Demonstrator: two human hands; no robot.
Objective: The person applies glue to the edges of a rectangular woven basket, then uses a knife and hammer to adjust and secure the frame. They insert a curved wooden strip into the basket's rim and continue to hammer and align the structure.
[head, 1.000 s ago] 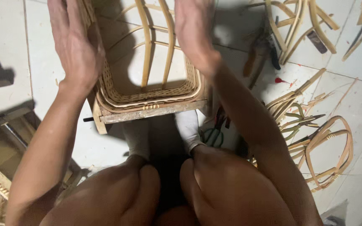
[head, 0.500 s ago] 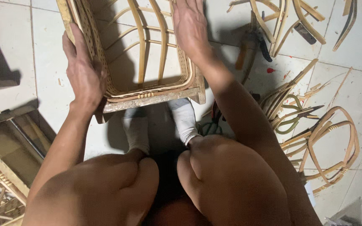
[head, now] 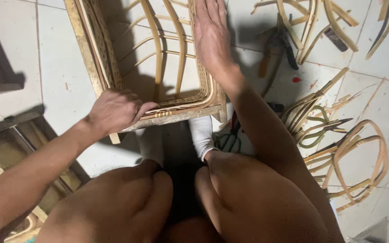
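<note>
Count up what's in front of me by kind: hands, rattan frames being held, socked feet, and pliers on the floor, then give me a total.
Hands: 2, the left hand gripping the near corner and the right hand flat on the side rail
Rattan frame: 1
White socked feet: 2
Pliers: 1
Total: 6
The loose bent rattan pieces overlap too much to count.

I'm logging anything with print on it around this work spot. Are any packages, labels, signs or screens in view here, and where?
None in view. Only a rattan frame under both hands, loose rattan pieces at right, and pliers on the tiled floor.
</note>
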